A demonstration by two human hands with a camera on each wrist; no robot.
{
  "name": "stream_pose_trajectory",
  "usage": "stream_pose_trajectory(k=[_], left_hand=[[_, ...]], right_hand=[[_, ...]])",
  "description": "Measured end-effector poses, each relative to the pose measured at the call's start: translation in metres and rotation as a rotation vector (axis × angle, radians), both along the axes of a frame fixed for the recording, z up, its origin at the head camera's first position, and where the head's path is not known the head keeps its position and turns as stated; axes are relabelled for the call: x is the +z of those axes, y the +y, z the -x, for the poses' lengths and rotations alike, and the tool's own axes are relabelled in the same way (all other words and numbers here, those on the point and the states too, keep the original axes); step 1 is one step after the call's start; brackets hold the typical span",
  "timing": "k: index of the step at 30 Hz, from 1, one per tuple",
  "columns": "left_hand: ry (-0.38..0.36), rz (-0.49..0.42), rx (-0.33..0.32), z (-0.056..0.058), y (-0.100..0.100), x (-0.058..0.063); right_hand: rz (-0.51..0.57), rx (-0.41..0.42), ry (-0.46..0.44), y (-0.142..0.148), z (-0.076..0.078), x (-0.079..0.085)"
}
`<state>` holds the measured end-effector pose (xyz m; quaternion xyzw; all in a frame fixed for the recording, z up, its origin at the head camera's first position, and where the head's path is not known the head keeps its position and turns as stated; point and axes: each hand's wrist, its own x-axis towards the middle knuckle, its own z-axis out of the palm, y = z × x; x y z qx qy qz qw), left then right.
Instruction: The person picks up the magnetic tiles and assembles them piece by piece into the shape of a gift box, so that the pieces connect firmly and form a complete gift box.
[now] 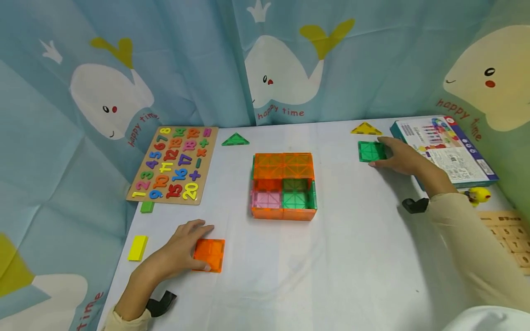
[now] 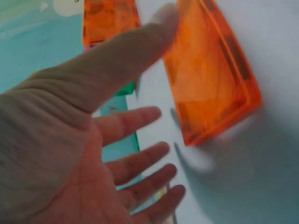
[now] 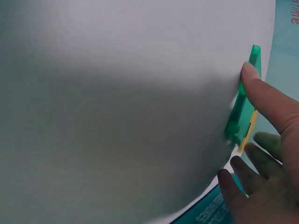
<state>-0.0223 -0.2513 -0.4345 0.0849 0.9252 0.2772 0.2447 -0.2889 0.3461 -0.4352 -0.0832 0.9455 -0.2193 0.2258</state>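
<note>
On the left of the table, my left hand (image 1: 180,250) lies beside an orange square magnetic tile (image 1: 210,255), fingers spread. Its thumb tip overlaps the edge of the orange tile (image 2: 205,70) in the left wrist view, while the other fingers stand apart from it. Far right, my right hand (image 1: 399,156) reaches to a green square tile (image 1: 370,151). In the right wrist view its thumb rests against the green tile's edge (image 3: 238,109), with the other fingers spread. Between the hands stands a box built of tiles (image 1: 283,214), orange, green and pink, its top partly covered by orange tiles.
A wooden number board (image 1: 194,195) lies back left, near a green triangle tile (image 1: 236,139). Green (image 1: 146,207) and yellow blocks (image 1: 138,248) lie below it. Back right are a yellow triangle tile (image 1: 366,128), a printed box (image 1: 451,151), a small yellow toy (image 1: 479,195) and a wooden number tray (image 1: 507,234).
</note>
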Motion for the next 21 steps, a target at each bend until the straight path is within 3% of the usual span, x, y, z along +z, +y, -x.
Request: stream_pose_trajectory(k=[7, 12, 21], left_hand=[[0.027, 0.068, 0.023, -0.015, 0.011, -0.001], [0.067, 0.113, 0.004, -0.021, 0.014, -0.003], [0.158, 0.137, -0.007, -0.014, 0.015, -0.008]], right_hand=[[-0.029, -0.002, -0.007, -0.005, 0.003, -0.001], [-0.054, 0.011, 0.022, -0.004, -0.002, -0.003], [-0.048, 0.019, 0.077, -0.005, -0.013, -0.006]])
